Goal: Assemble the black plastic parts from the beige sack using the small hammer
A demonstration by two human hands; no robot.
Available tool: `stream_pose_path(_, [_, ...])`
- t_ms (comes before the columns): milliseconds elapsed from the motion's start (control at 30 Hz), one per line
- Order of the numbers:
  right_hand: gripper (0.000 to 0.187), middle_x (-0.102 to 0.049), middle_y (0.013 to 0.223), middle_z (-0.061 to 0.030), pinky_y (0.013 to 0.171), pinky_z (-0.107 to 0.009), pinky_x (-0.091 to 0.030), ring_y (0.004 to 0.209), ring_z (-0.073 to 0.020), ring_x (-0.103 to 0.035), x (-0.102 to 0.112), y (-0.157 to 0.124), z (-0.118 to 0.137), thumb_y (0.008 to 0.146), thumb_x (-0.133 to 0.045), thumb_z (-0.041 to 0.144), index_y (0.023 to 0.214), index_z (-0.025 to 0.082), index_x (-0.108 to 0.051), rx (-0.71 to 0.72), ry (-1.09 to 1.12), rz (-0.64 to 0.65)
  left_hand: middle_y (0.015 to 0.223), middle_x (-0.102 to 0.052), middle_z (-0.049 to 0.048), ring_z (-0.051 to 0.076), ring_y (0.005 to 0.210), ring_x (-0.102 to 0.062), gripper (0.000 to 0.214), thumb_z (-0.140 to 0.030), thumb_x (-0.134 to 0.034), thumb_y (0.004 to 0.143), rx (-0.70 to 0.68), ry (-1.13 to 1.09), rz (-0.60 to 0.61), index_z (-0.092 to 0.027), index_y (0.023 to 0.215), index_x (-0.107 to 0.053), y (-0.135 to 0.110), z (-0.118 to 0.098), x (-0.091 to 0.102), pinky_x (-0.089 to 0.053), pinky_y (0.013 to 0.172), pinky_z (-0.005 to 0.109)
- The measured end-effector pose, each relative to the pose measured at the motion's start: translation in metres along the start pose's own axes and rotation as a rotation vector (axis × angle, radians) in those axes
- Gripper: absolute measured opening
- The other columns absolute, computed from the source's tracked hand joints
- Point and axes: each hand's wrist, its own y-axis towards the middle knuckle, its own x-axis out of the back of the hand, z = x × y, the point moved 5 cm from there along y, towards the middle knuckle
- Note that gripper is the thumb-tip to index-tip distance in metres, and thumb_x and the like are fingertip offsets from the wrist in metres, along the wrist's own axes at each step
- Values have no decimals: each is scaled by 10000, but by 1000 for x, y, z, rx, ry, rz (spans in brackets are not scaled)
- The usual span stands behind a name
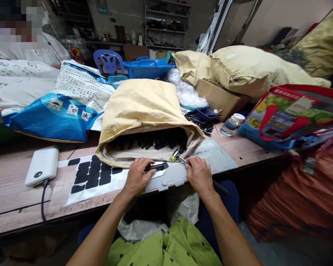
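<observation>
My left hand [138, 176] grips a slim black plastic piece [156, 167] near the table's front edge. In my right hand [200, 176] is the handle of a small hammer [175, 155] with a shiny metal head and a yellowish face. The hammer head points left, just in front of the sack's mouth and above the grey board [180, 176]. Directly ahead lies an open beige sack [144, 105], its mouth toward me, with many black pieces [152, 139] inside. Left of my left hand, a white sheet [111, 186] bears rows of black rounded-square stickers [93, 173].
A white power bank [43, 164] with a cable sits at left, beside a blue-and-white bag [63, 107]. At right are black parts [202, 122], a clear jar [232, 125] and a colourful shopping bag [288, 114]. Big beige sacks [255, 70] stand behind.
</observation>
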Motion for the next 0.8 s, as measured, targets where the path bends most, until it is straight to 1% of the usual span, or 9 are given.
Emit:
stream_pose_path(100, [142, -636, 1014, -107, 857, -377, -446, 987, -272, -580, 5, -8, 8, 939, -542, 168, 1034, 165, -648, -5, 141, -42, 973, -684, 26, 236, 957, -554, 189, -263, -712, 882, 2, -13, 3, -239, 1069, -708, 2, 4, 1, -417, 861, 369])
stream_pose_path(200, [184, -646, 1032, -99, 880, -358, -486, 982, -244, -616, 11, -18, 21, 970, -498, 197, 1084, 170, -640, 61, 403, -58, 954, -684, 29, 239, 946, -546, 182, -282, -728, 875, 4, 3, 6, -238, 1052, -730, 3, 4, 2, -404, 842, 364])
stream_pose_path(267, [241, -666, 1062, -94, 896, -348, -505, 985, -227, -636, 13, -25, 30, 989, -481, 218, 1165, 176, -641, 110, 538, -47, 936, -682, 30, 236, 933, -541, 187, -290, -732, 874, 3, 0, 9, -233, 1052, -737, 2, 3, 2, -399, 827, 359])
stream_pose_path(333, [330, -684, 1115, -94, 902, -346, -522, 993, -218, -652, 13, -30, 39, 1001, -469, 222, 1294, 188, -617, 135, 607, -26, 919, -679, 29, 234, 924, -538, 190, -291, -744, 864, 2, -7, 18, -233, 1044, -745, 1, 4, 2, -393, 817, 356])
stream_pose_path(400, [401, -688, 1176, -92, 892, -344, -539, 998, -212, -664, 11, -33, 46, 1011, -454, 215, 1391, 214, -581, 150, 634, 5, 912, -679, 27, 234, 922, -536, 190, -278, -759, 847, 16, -20, 22, -235, 1032, -754, 1, 5, 2, -390, 816, 356])
stream_pose_path(500, [429, -680, 1211, -89, 885, -343, -553, 1019, -209, -667, 13, -35, 55, 1029, -423, 205, 1428, 246, -575, 190, 638, 32, 917, -684, 24, 231, 923, -535, 205, -251, -773, 825, 50, -45, 24, -235, 1029, -762, 2, 7, 1, -395, 824, 357])
stream_pose_path(600, [433, -678, 1129, -88, 884, -335, -555, 997, -202, -668, 21, -38, 61, 1043, -415, 200, 1442, 255, -573, 240, 633, -9, 914, -684, 23, 232, 925, -533, 212, -253, -772, 822, 74, -51, 41, -239, 1033, -768, 3, 8, 1, -398, 830, 361])
stream_pose_path(667, [441, -664, 1042, -80, 856, -322, -556, 930, -190, -666, 24, -42, 63, 1047, -413, 192, 1457, 259, -562, 270, 623, -49, 904, -679, 25, 236, 928, -531, 211, -263, -766, 829, 82, -47, 59, -245, 1039, -774, 4, 8, 1, -397, 834, 367])
stream_pose_path(800, [471, -620, 937, -63, 787, -302, -557, 816, -179, -637, 13, -50, 63, 1038, -398, 159, 1471, 264, -552, 307, 555, -36, 913, -682, 31, 240, 946, -527, 204, -276, -753, 838, 78, -50, 69, -256, 1038, -785, 5, 9, 1, -400, 863, 378])
